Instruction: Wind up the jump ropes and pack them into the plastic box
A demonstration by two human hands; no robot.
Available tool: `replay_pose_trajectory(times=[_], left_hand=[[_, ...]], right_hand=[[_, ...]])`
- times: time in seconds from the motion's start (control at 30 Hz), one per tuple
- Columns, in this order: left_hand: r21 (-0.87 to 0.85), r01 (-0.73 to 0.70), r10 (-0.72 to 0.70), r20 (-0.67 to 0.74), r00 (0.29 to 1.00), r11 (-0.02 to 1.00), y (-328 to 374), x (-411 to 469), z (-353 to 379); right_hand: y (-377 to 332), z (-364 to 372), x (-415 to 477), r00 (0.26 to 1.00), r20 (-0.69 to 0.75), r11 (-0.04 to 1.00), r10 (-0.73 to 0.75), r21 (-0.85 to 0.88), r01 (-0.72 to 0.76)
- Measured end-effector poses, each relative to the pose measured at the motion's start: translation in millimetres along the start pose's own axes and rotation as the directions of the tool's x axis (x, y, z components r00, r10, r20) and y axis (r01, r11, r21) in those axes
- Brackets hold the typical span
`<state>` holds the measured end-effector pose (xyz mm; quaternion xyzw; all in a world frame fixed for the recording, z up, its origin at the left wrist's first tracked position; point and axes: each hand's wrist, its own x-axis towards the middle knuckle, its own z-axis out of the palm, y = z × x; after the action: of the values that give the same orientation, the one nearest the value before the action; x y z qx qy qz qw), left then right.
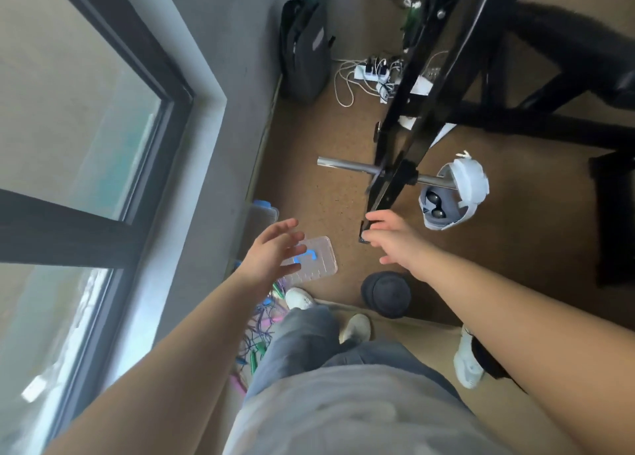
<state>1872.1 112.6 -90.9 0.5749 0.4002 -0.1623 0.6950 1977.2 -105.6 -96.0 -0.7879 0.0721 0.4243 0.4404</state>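
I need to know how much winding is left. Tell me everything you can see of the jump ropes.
The jump ropes lie unwound in a loose tangle on the brown floor at the foot of the grey wall, beside the person's trouser leg. Thin purple and blue cords cross, with green and pink handles among them. The forearm and leg hide part, so their number cannot be told. Neither the left hand nor the right hand touches them.
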Motion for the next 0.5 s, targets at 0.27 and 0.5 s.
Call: replay_pose_trajectory(times=[0.27,0.5], left_hand=[[-0.089,-0.002,-0.006,-0.084,0.996,0.996,34.3,27.8,-77.5],[-0.223,0.023,-0.058,-0.151,0.987,0.974,45.5,32.9,-118.7]], right_hand=[[-75.0,61.6,39.5,0.997,0.072,0.994,-0.017,-0.109,0.024],[-127.4,105.8,61.8,0.980,0.190,0.969,-0.058,-0.226,0.101]])
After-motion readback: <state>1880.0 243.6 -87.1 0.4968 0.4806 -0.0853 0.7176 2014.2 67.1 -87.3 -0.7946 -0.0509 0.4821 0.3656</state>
